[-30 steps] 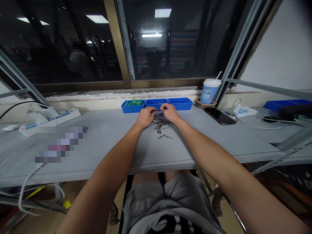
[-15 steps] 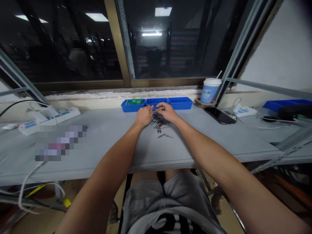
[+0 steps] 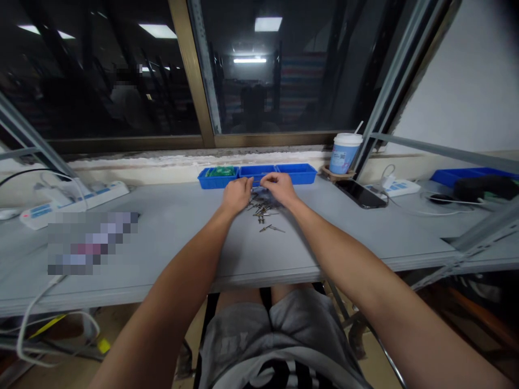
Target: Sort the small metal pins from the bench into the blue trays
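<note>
My left hand (image 3: 237, 195) and my right hand (image 3: 281, 187) face each other just in front of the blue bins, their fingertips a small gap apart. The fingers of each are curled into a pinch; whatever lies between them is too small and blurred to make out. Under and in front of the hands lies a loose pile of thin metal pins with thicker ends (image 3: 263, 208), rather like blind rivets. A couple of these pins (image 3: 272, 229) lie apart, nearer to me. Behind the hands stand a left bin (image 3: 206, 182) holding a green packet (image 3: 221, 171), a middle bin (image 3: 246, 172) and a right bin (image 3: 298, 175).
A blue paper cup (image 3: 344, 154) with a straw stands in a cardboard holder at back right, beside a black phone (image 3: 360, 193). Power strips (image 3: 93, 200) with cables lie at both sides. A pixelated object (image 3: 95, 240) is on the grey table (image 3: 170, 237) at left.
The view has shifted slightly, so the whole scene sits a little further left and lower. Both hands stay close together above the pins, with only slight finger movement.
</note>
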